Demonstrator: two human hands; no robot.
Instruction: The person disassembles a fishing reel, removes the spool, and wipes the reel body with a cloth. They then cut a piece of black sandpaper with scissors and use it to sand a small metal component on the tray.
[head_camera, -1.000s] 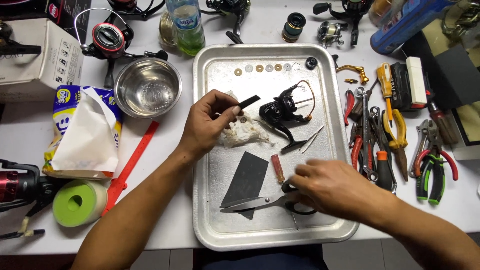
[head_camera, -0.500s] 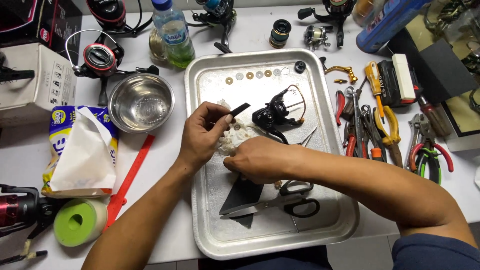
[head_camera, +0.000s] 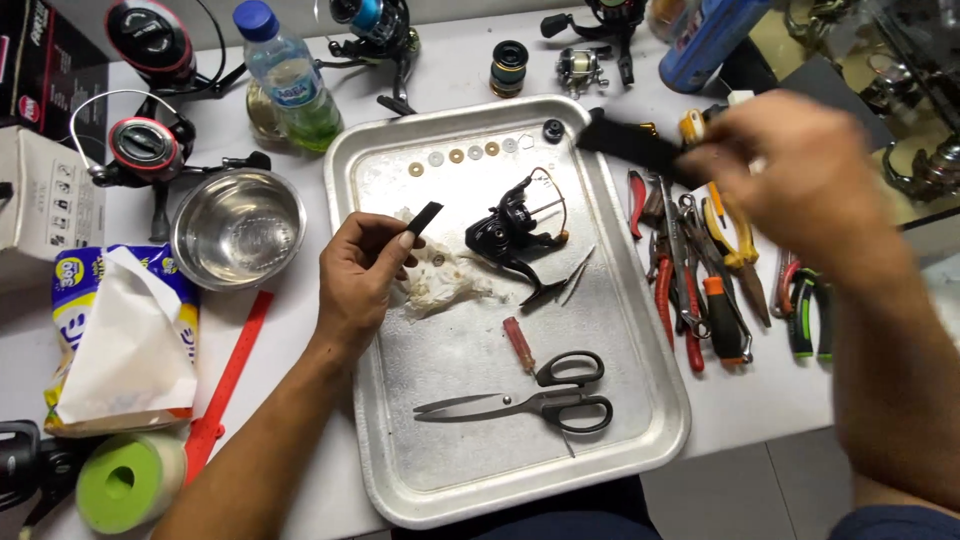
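Note:
My left hand (head_camera: 362, 275) pinches a small black strip (head_camera: 424, 216) over the metal tray (head_camera: 640, 420). My right hand (head_camera: 800, 180), blurred, is raised above the tools right of the tray and grips a dark flat sheet (head_camera: 630, 145). On the tray lie a black fishing reel body (head_camera: 515, 235), a crumpled tissue (head_camera: 440, 285), black-handled scissors (head_camera: 540, 400), a small red-handled tool (head_camera: 518, 345) and a row of small washers (head_camera: 460, 156).
Pliers and screwdrivers (head_camera: 700, 280) lie right of the tray. A steel bowl (head_camera: 238, 228), a water bottle (head_camera: 285, 75), several reels (head_camera: 140, 145), a tissue pack (head_camera: 120, 340), a red ruler (head_camera: 230, 375) and a green tape roll (head_camera: 125, 480) sit left.
My right hand left the scissors, took the dark sheet off the tray and lifted it up to the right. My left hand kept holding the strip.

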